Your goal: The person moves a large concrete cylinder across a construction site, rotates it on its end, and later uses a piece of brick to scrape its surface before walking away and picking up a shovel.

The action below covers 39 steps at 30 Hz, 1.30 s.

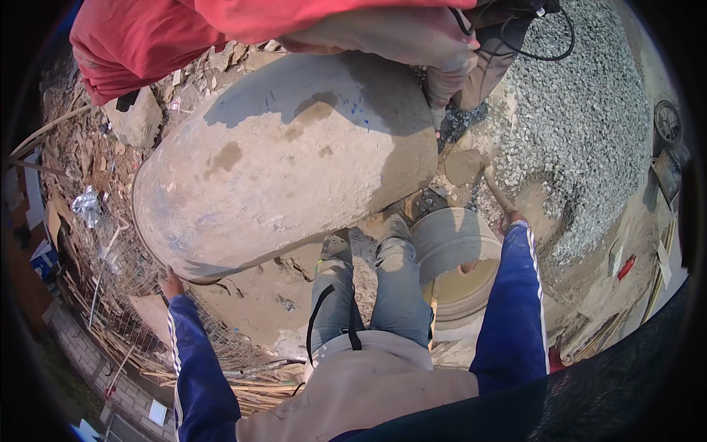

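A big, round, cement-smeared drum (287,158) lies on its side in front of me. My left hand (171,283), in a blue sleeve with white stripes, grips the drum's lower left rim. My right hand (513,219) is closed around a wooden handle (497,190) that slants up and left toward the ground beside the gravel. A grey bucket (456,254) stands just right of my legs, below that hand. Another person in a red top (147,37) leans in from above, with one hand (444,92) on the drum's far right edge.
A heap of grey gravel (582,118) fills the upper right. Rubble and stones (136,118) lie at the upper left. Wire mesh and sticks (125,272) lie at the lower left. A small wheel (669,121) sits at the far right, and a black cable (549,51) loops near the other person.
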Available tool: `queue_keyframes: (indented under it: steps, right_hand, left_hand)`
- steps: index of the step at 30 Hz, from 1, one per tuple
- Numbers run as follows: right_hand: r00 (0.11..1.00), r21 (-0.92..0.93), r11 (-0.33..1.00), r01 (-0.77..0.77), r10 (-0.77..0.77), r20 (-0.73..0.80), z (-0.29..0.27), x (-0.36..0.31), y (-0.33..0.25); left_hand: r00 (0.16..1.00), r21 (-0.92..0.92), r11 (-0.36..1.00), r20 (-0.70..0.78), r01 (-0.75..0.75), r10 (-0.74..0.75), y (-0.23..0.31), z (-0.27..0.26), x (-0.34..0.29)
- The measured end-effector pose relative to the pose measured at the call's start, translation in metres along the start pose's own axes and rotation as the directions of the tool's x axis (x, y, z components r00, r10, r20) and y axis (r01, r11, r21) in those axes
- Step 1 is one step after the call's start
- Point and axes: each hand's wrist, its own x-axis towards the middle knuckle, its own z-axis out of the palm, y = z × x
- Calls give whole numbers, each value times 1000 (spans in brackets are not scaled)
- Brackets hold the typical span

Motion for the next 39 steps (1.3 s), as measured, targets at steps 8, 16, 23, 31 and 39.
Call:
queue_keyframes:
  steps: [8, 16, 23, 31, 39]
  right_hand:
    - [-135, -847, -297, 441, -955, 264, 97, -192, 3]
    - [301, -478, 3, 878, -780, 548, 274, -233, 42]
    - [220, -441, -37, 897, -826, 518, 309, -277, 47]
    - [129, -444, -139, 885, -845, 520, 320, -325, 84]
    - [70, -427, -174, 887, -864, 498, 311, -360, 153]
  left_hand:
    - [978, 327, 927, 40, 183, -207, -91, 32, 36]
    - [887, -143, 876, 32, 460, -460, -25, 27, 74]
    - [940, -516, 825, -104, 228, -325, -19, 31, 59]
    - [914, -449, 825, -43, 343, -403, -50, 48, 67]
    - [909, -595, 693, 190, 408, -372, -38, 43, 72]
